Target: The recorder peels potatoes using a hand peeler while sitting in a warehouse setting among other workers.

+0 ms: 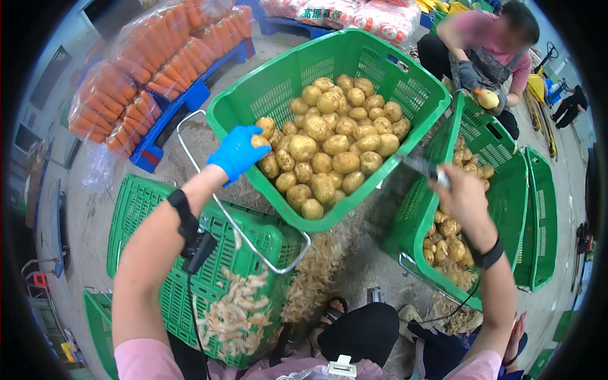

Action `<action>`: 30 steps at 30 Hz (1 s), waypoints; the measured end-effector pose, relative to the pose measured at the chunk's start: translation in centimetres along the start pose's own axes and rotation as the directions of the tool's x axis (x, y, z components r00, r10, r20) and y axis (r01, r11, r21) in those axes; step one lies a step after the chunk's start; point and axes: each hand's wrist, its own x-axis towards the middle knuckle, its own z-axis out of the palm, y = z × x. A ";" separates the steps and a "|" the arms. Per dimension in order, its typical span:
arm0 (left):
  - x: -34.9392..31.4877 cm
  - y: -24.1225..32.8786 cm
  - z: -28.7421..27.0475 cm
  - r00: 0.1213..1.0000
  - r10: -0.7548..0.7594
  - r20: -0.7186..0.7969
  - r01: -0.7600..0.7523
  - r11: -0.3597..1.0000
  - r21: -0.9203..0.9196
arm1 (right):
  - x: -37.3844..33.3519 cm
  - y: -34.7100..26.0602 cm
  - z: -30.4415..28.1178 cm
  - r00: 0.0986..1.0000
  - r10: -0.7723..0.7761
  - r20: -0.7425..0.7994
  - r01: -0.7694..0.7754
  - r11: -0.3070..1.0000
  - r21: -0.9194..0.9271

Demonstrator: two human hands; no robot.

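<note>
My left hand, in a blue glove, reaches over the left rim of a green crate. Its fingers close on a potato beside the heap of unpeeled potatoes. On the other side, my bare right hand grips a bladed hand tool with a pale handle. Motion smears its metal end, so its exact kind cannot be made out. That hand is above a second green crate, which holds more potatoes.
An overturned green crate with a metal handle carries peelings. Bagged carrots rest on a blue pallet. At the upper right a co-worker wears gloves and holds a partly peeled potato.
</note>
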 end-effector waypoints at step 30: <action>9.1 -12.0 10.0 0.623 -0.597 0.505 0.349 0.790 0.504 | -14.0 2.1 12.8 0.848 0.498 0.182 -0.528 0.760 0.379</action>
